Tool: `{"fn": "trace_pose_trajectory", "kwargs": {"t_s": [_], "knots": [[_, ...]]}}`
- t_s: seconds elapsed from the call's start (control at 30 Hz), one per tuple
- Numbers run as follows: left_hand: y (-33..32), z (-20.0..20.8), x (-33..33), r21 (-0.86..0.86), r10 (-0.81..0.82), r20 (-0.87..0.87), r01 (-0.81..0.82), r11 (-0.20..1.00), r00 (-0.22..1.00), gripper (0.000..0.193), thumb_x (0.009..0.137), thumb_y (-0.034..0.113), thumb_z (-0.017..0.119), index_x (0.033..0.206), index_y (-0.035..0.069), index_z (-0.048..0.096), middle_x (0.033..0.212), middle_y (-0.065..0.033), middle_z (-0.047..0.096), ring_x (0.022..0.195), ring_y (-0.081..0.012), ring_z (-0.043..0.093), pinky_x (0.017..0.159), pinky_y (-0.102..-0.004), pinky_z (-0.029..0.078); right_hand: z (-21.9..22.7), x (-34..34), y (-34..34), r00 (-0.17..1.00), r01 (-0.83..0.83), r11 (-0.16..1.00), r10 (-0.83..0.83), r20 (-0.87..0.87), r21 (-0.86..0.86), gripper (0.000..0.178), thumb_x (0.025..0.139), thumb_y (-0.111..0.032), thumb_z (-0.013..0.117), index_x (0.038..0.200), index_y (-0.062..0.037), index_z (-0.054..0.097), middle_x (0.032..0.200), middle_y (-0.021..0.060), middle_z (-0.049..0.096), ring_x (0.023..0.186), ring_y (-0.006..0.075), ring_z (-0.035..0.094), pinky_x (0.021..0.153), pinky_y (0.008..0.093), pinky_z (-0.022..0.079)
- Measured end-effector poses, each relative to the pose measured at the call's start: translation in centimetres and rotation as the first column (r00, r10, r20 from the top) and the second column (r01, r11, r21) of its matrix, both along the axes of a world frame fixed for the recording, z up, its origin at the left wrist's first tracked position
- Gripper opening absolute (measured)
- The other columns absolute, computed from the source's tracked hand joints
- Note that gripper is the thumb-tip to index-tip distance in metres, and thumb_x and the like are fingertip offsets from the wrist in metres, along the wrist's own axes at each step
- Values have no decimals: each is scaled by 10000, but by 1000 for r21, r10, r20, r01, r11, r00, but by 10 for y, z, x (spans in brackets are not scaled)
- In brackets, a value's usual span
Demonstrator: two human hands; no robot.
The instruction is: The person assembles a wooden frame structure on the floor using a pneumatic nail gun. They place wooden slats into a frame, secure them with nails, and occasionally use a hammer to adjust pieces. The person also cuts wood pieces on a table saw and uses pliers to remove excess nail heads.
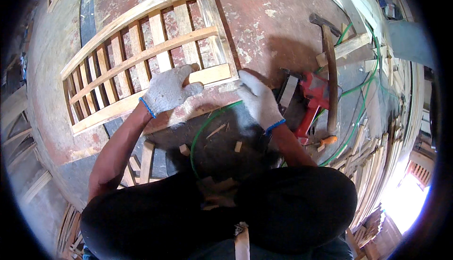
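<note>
A slatted wooden frame (pixel 130 64) lies flat before me, its narrow slats crossed by long boards. My left hand (pixel 168 90), in a grey-white knit glove with a blue cuff, grips the near board (pixel 210 74), thumb on the near side and fingertips over its top. My right hand (pixel 258 99), gloved alike, closes at the frame's near right corner, its fingers pressed together along the edge. Some of its fingertips are hidden. Just right of it lies a red and black nail gun (pixel 314 92). A hammer (pixel 329 66) with a wooden handle rests beyond the nail gun.
A green air hose (pixel 200 135) curves across the dark floor below the frame and continues at the right. Small wood offcuts (pixel 184 149) lie near my knees. Stacked wooden strips (pixel 365 158) fill the right side. An orange-handled object (pixel 329 140) sits by the hammer's handle end.
</note>
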State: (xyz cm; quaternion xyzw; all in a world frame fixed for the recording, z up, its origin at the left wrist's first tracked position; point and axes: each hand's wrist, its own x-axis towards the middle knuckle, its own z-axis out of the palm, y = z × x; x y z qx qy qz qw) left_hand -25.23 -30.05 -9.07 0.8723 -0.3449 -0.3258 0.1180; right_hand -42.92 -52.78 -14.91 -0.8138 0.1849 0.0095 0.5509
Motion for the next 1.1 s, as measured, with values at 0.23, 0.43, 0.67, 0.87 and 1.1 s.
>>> {"fn": "trace_pose_trajectory", "kwargs": {"t_s": [0.23, 0.43, 0.67, 0.87, 1.1], "knots": [[0, -5, -16, -36, -139, 309, 158, 987, 941, 853, 915, 649, 602, 1528, 79, 435, 1269, -226, 640, 1094, -418, 662, 918, -503, 529, 42, -111, -69, 886, 228, 582, -456, -81, -780, 551, 899, -210, 738, 1386, -6, 579, 1315, 197, 646, 1234, 355, 608, 1062, 440, 474], [0, -5, -22, 61, -182, 354, 172, 983, 917, 867, 932, 633, 597, 1513, 14, 422, 1239, -241, 617, 1061, -412, 655, 910, -505, 527, 21, -127, -79, 744, 424, 541, -666, -62, -726, 583, 874, -298, 745, 1351, 3, 601, 1231, 212, 689, 1134, 386, 659, 1006, 433, 496], [0, -11, -19, 6, -190, 345, 201, 980, 919, 789, 966, 616, 554, 1471, 23, 433, 1162, -220, 622, 1040, -416, 658, 884, -513, 528, -23, -148, -118, 660, 566, 708, -696, -284, -422, 493, 873, -322, 759, 1210, 7, 612, 1085, 186, 688, 995, 362, 677, 900, 454, 534], [2, -15, -23, 128, -238, 410, 203, 971, 880, 789, 983, 624, 514, 1486, 25, 412, 1167, -233, 618, 1062, -405, 656, 882, -513, 526, 19, -126, -115, 674, 739, 491, -544, -500, 462, 177, 941, -251, 678, 952, -86, 616, 747, 56, 591, 607, 203, 591, 601, 388, 505], [-5, 0, -22, 105, -222, 353, 198, 975, 909, 768, 966, 592, 566, 1465, 23, 435, 1192, -229, 620, 1092, -410, 645, 915, -509, 512, 23, -131, -95, 891, 425, 123, -233, -390, 897, 218, 976, -253, 606, 835, -102, 536, 681, 22, 503, 558, 170, 495, 543, 351, 445]]}}
